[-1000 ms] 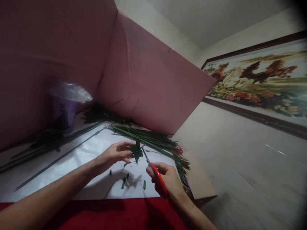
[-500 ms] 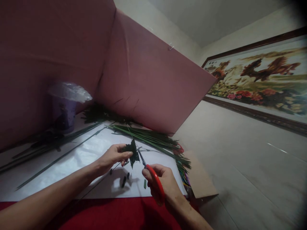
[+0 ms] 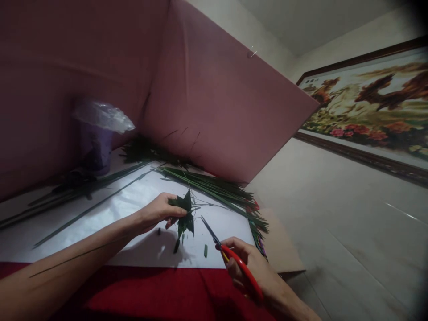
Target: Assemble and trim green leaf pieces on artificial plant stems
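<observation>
Trimming seems in hand: the left hand (image 3: 159, 211) pinches leafy greenery (image 3: 188, 221), the right hand (image 3: 259, 263) grips red-handled scissors (image 3: 241, 266), and any snip calls for bringing them closer.

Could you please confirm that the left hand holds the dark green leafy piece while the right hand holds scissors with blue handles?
Not quite: the head view shows that the scissors have red handles. The right hand does hold them, and the left hand holds the dark green leafy piece.
</observation>
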### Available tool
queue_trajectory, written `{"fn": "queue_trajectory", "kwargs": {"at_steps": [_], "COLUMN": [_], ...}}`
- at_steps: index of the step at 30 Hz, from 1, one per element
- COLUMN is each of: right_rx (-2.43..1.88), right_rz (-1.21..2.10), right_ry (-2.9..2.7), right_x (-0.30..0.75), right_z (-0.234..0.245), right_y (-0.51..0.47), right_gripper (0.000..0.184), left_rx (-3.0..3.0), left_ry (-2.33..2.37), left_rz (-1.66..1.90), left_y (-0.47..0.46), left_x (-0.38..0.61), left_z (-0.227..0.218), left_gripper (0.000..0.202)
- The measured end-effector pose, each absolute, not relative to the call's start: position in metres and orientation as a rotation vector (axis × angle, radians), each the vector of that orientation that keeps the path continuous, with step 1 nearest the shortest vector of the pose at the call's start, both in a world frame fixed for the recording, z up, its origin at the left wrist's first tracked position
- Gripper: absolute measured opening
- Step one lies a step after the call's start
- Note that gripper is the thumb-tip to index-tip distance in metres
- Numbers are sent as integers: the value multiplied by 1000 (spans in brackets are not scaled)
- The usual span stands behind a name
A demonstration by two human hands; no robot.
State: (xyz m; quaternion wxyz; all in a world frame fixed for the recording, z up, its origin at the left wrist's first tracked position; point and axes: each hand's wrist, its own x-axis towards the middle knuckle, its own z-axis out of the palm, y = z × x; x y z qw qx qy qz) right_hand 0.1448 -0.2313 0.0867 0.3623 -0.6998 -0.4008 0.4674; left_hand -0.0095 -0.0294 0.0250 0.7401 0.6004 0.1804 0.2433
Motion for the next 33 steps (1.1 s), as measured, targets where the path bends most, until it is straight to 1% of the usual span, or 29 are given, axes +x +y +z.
{"fn": "queue_trajectory", "kwargs": {"at_steps": [4, 7, 13, 20, 33], "right_rx": [-1690, -1671, -1716, -1730, -1690], "right_rz": [1285, 1289, 1353, 1377, 1401], "right_ry": [-994, -1009, -1018, -1067, -1135], "right_x": [151, 148, 147, 144, 148], "right_z": [80, 83, 90, 95, 96], "right_y": [-234, -233, -228, -230, -224], "right_gripper": [57, 61, 61, 54, 48], "left_rx": [1342, 1365, 1415, 1469, 1553], "left_ry": [408, 401, 359, 344, 275], "left_rz": [470, 467, 417, 353, 279], "left_y": [-31, -31, -33, -33, -30], "left_x": [-9, -9, -12, -13, -14], "left_z": [24, 24, 30, 30, 25], "left_gripper": [14, 14, 13, 14, 13]}}
